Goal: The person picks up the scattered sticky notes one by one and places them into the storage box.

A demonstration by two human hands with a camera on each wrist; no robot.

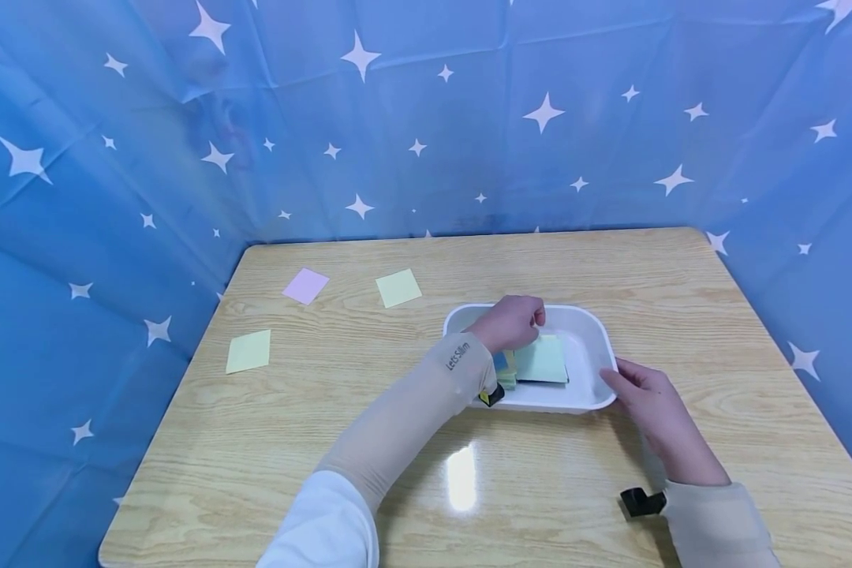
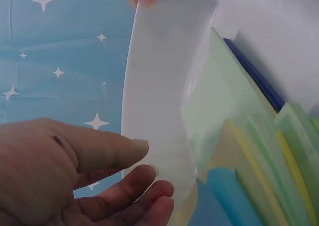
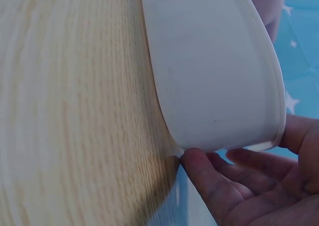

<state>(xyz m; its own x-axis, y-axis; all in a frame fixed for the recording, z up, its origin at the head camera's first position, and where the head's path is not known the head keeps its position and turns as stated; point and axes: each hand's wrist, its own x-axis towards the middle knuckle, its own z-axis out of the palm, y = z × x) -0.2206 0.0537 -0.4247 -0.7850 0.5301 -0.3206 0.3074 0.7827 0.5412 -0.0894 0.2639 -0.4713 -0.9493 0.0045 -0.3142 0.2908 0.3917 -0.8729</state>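
Note:
A white plastic tub (image 1: pixel 588 347) sits on the table with several pads of sticky notes (image 1: pixel 542 359) inside. In the left wrist view, the pale green note (image 2: pixel 224 86), yellow and blue ones lean against each other. My left hand (image 1: pixel 509 322) hovers over the tub's far side, fingers loosely bent; a gap shows between its thumb and fingers, with nothing held. At the tub's right end, my right hand (image 1: pixel 642 394) grips the rim, thumb over the edge. The right wrist view shows its fingers (image 3: pixel 199 169) against the outer wall and near the bottom edge.
On the left part of the wooden table (image 1: pixel 341 379) lie single paper notes: a lilac note (image 1: pixel 306 285), a pale yellow note (image 1: pixel 398 288) and a pale yellow-green note (image 1: pixel 248 351). A blue star-patterned curtain (image 1: pixel 454 118) hangs behind and along both sides.

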